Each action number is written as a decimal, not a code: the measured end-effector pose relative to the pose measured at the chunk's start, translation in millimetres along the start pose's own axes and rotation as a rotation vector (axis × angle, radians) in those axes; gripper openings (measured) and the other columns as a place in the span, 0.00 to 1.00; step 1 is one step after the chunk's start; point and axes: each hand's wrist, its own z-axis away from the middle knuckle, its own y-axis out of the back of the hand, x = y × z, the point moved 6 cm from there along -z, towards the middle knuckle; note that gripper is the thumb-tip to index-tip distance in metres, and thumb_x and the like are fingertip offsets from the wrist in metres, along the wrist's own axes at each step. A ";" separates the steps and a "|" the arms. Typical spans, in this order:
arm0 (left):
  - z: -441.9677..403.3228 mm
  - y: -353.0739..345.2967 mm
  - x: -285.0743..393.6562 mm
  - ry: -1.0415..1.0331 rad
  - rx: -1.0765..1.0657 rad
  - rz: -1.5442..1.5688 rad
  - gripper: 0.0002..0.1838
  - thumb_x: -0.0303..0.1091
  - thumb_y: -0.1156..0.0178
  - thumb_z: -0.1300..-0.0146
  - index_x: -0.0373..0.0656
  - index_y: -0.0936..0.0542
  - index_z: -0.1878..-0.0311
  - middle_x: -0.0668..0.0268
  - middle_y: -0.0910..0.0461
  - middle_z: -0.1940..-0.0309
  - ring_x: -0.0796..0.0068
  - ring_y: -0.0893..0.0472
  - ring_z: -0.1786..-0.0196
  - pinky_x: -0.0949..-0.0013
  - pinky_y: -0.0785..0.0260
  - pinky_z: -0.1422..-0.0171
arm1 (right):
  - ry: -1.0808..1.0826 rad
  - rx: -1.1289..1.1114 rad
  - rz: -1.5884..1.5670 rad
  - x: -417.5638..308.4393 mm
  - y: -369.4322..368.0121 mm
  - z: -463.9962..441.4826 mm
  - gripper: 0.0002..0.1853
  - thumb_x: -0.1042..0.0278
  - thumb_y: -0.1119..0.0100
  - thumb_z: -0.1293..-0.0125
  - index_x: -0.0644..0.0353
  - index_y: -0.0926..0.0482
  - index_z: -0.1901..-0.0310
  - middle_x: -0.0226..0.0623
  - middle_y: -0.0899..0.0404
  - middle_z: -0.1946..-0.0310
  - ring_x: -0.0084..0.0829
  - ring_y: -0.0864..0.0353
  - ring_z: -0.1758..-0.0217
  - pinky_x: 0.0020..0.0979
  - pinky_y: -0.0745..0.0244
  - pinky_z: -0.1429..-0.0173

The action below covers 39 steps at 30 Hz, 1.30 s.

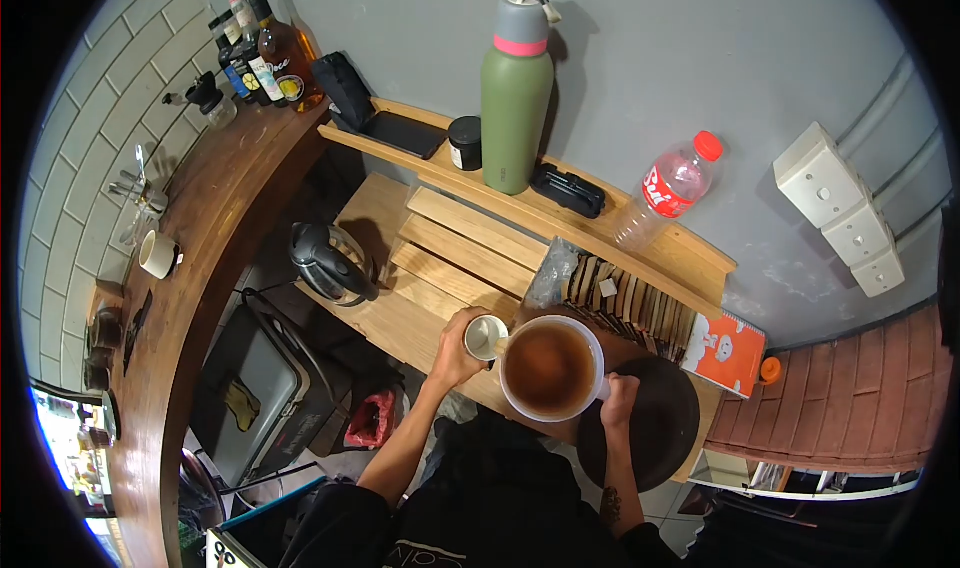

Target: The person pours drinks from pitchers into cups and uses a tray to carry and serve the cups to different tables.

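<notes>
My left hand (453, 352) is wrapped around a small white cup (486, 338), its mouth facing up toward me. In my right hand (621, 400) is the handle of a large white jug (549, 369) of clear brown liquid that looks like tea. The jug's spout side is right beside the cup's rim; I cannot tell whether they touch or whether any liquid is flowing. Under my right wrist there is a round dark brown disc (652, 428), like a stool seat or tray.
Behind my hands is a slatted wooden table (455, 268) with a black kettle (333, 265) at its left. A wooden shelf (640, 264) carries a green bottle (516, 108) and a plastic bottle (668, 190). A curved counter (190, 298) lies left; an orange notebook (727, 353) right.
</notes>
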 end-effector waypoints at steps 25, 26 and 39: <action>22.5 32.7 -21.2 0.107 0.111 0.053 0.37 0.18 0.27 0.68 0.40 0.24 0.45 0.55 0.20 0.51 0.55 0.19 0.46 0.61 0.26 0.41 | 0.048 -0.016 0.156 -52.3 -44.6 -22.8 0.20 0.68 0.53 0.38 0.66 0.42 0.85 0.29 0.44 0.89 0.18 0.45 0.84 0.35 0.50 0.76; 23.1 33.5 -21.9 0.106 0.113 0.052 0.37 0.18 0.27 0.68 0.40 0.24 0.45 0.55 0.20 0.51 0.55 0.19 0.46 0.61 0.26 0.41 | 0.037 0.008 0.165 -52.3 -44.5 -22.6 0.20 0.68 0.53 0.38 0.67 0.41 0.85 0.30 0.43 0.90 0.19 0.44 0.84 0.35 0.49 0.76; 28.8 42.9 -31.0 0.141 0.118 0.089 0.36 0.18 0.29 0.66 0.39 0.24 0.45 0.56 0.19 0.52 0.57 0.19 0.46 0.62 0.26 0.41 | 0.008 -0.103 0.317 -78.1 -61.5 -27.1 0.21 0.65 0.54 0.33 0.72 0.37 0.82 0.50 0.38 0.88 0.34 0.37 0.85 0.43 0.42 0.73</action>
